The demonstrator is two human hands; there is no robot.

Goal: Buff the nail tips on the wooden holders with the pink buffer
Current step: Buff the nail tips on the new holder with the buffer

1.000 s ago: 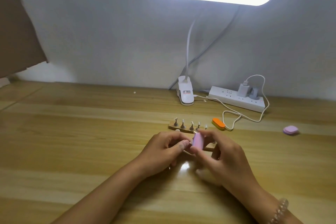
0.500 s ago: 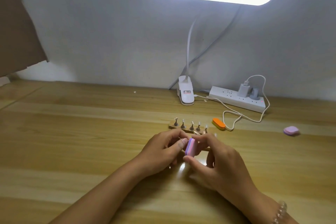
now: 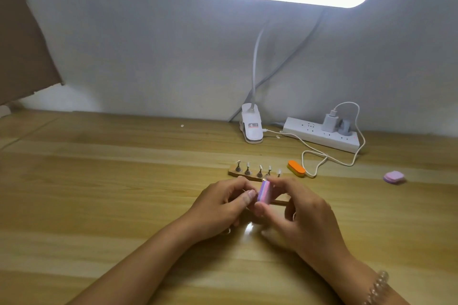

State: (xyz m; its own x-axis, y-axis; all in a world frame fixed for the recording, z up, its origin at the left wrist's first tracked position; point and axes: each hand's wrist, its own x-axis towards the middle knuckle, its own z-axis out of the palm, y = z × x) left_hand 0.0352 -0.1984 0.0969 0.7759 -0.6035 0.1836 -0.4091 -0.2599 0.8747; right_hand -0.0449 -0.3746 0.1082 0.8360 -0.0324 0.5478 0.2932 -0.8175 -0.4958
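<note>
The pink buffer (image 3: 263, 192) has gone over and back. Half a second ago it sat lower and further left than a second ago, and it is now higher and slightly to the right again. That reads as one stroke, so buffing looks to be under way rather than finished.

The right hand (image 3: 304, 215) has its grip closed on the buffer, thumb at the near end and fingers over the far end, holding it on edge just above the table (image 3: 99, 181). The left hand (image 3: 220, 208) has hardly moved. Its thumb and forefinger pinch something small at the buffer's left face (probably a nail tip, though it is too hidden to be sure).

One wooden holder (image 3: 281, 199) shows only as a strip behind the hands. The far wooden holder (image 3: 234, 173) carries five nail tips (image 3: 259, 168), untouched across all three frames.

The only writing is on the lamp clip (image 3: 252, 129), a small label with dark lines and a red mark, too fine to read. The power strip (image 3: 319, 134) shows no legible brand.
</note>
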